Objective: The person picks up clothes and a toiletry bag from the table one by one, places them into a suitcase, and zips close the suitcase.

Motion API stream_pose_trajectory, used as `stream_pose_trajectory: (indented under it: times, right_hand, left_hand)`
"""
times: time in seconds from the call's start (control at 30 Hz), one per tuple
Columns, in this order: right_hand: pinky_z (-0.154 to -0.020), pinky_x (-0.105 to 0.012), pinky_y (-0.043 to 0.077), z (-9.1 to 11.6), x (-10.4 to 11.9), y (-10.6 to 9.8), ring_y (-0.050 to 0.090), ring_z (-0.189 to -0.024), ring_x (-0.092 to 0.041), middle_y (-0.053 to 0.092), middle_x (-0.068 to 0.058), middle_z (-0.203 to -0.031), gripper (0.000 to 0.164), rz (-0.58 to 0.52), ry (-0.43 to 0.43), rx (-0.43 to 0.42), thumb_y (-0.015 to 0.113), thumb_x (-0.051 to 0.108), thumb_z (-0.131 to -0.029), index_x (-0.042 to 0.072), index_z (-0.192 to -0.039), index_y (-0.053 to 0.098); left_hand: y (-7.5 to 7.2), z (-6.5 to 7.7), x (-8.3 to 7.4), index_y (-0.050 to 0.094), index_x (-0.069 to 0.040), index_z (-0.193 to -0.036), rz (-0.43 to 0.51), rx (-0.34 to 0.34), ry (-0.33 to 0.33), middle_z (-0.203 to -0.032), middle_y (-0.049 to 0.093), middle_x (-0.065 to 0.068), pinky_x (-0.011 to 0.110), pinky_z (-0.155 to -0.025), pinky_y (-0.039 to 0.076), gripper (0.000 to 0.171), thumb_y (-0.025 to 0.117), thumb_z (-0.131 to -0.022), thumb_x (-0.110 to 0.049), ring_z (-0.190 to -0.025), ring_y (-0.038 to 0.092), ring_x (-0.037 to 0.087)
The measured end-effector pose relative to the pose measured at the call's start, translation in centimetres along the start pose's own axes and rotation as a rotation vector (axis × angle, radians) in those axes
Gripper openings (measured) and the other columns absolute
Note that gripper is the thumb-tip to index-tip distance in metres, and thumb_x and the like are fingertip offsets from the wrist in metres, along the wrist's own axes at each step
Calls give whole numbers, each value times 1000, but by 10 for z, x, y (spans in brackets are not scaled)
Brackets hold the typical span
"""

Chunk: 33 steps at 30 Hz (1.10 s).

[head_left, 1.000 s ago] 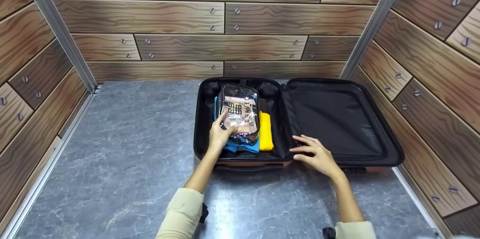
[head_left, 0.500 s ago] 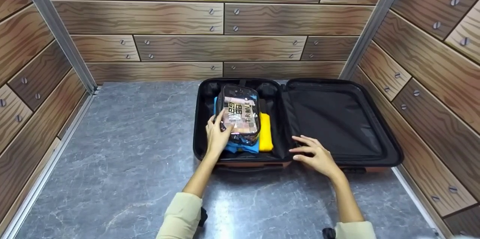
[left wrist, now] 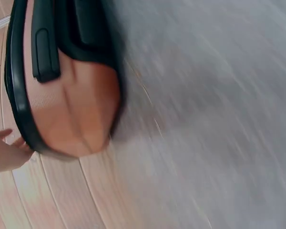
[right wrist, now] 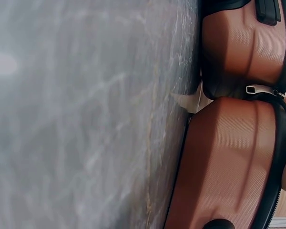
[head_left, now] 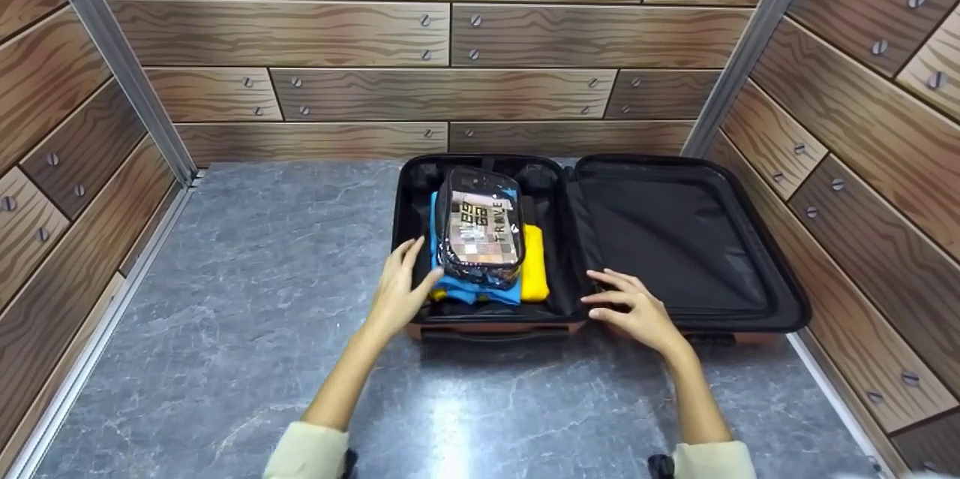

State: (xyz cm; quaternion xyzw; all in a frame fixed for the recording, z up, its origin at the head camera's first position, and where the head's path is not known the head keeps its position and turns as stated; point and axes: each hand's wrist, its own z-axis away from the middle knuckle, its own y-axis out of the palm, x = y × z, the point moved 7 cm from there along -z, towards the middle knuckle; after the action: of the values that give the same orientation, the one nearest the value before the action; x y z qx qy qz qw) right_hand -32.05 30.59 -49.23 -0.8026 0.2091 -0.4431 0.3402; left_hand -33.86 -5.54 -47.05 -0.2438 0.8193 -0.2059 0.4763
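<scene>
An open suitcase (head_left: pixel 480 328) with an orange-brown shell and black lining lies on the grey surface. In its left half a clear toiletry bag (head_left: pixel 484 227) with black trim and "TRAVEL" lettering rests on folded blue cloth (head_left: pixel 480 291) and yellow cloth (head_left: pixel 534 265). My left hand (head_left: pixel 401 287) is at the case's near left corner, apart from the bag, fingers extended and thumb spread. Near the hinge side, my right hand (head_left: pixel 630 310) hovers at or rests on the near edge of the lid (head_left: pixel 675 239), fingers loosely bent and holding nothing. Whether its fingertips touch the lining is unclear.
The grey marbled surface (head_left: pixel 262 276) spreads left and in front of the suitcase. Wood-patterned walls (head_left: pixel 450 36) enclose the back and both sides. A zipper pull (right wrist: pixel 260 89) sits where the two halves meet in the right wrist view.
My left hand has let go of the toiletry bag and drawn back to the left and toward me. The bag stays on the clothes. My right hand has hardly moved.
</scene>
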Motion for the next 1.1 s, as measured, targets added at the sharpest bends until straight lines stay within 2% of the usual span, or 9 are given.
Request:
stream_pose_trajectory:
  times: [0.1, 0.2, 0.37, 0.57, 0.73, 0.8, 0.9, 1.0, 1.1]
  right_hand:
    - [-93, -47, 34, 0, -1, 0, 34, -127, -14, 50, 11, -130, 22, -3, 13, 3, 73, 31, -78, 33, -100, 72]
    - [-93, -48, 33, 0, -1, -1, 34, -127, -14, 50, 12, -131, 23, -4, 18, 3, 73, 30, -77, 33, -100, 72]
    - [-93, -49, 34, 0, 0, 0, 34, -127, -16, 50, 11, -131, 23, 4, 8, -3, 73, 30, -77, 33, -100, 72]
    - [-93, -49, 34, 0, 1, 0, 34, -127, -16, 50, 10, -131, 23, 2, 1, 0, 72, 32, -78, 33, -101, 72]
    - [-97, -32, 32, 0, 0, -8, 39, -123, -23, 52, -2, -130, 23, -121, -26, -39, 69, 16, -82, 20, -104, 72]
    - [-97, -24, 32, 1, 3, -17, 44, -119, -27, 55, -10, -126, 24, -194, -18, -107, 67, 6, -83, 10, -106, 70]
    - [-93, -17, 34, 6, 10, -39, 52, -111, -22, 59, -14, -118, 25, -193, 53, -284, 64, 1, -84, 1, -109, 67]
    - [-91, -16, 35, 17, -1, -67, 54, -105, -7, 63, -13, -111, 25, -122, 196, -500, 65, 6, -85, 0, -109, 66]
    - [-90, -16, 35, 34, -30, -95, 51, -101, 6, 64, -12, -110, 25, -78, 317, -674, 65, 12, -86, 2, -109, 67]
  left_hand:
    - [-2, 12, 3, 37, 1, -138, -109, 60, 46, -138, 32, 26, 51, -102, 24, 72, 61, -85, -42, -128, 27, 39]
    - [1, 23, 12, 31, 3, -140, -180, 124, 18, -143, 22, 27, 53, -103, 21, 82, 60, -83, -49, -131, 18, 41]
    - [7, 33, 24, 20, 2, -144, -194, 212, -59, -149, 6, 23, 51, -104, 20, 93, 57, -82, -56, -133, 13, 39]
    - [7, 35, 25, 18, -5, -146, -193, 243, -91, -151, 2, 18, 51, -104, 20, 97, 58, -78, -61, -133, 14, 38]
    - [10, 33, 25, 19, -6, -146, -198, 263, -96, -151, 0, 17, 52, -103, 20, 96, 57, -78, -62, -131, 18, 41]
    - [11, 33, 25, 20, -7, -146, -201, 274, -100, -151, 0, 17, 53, -103, 20, 95, 57, -78, -62, -130, 20, 42]
    - [12, 34, 24, 22, -7, -146, -200, 287, -108, -151, -1, 16, 53, -102, 21, 95, 56, -78, -63, -129, 23, 44]
    - [11, 35, 25, 24, -6, -145, -190, 293, -117, -151, -1, 16, 55, -101, 21, 94, 57, -78, -63, -128, 24, 44]
    - [9, 34, 27, 27, -6, -144, -174, 294, -125, -151, -2, 16, 56, -100, 23, 92, 58, -78, -62, -128, 24, 45]
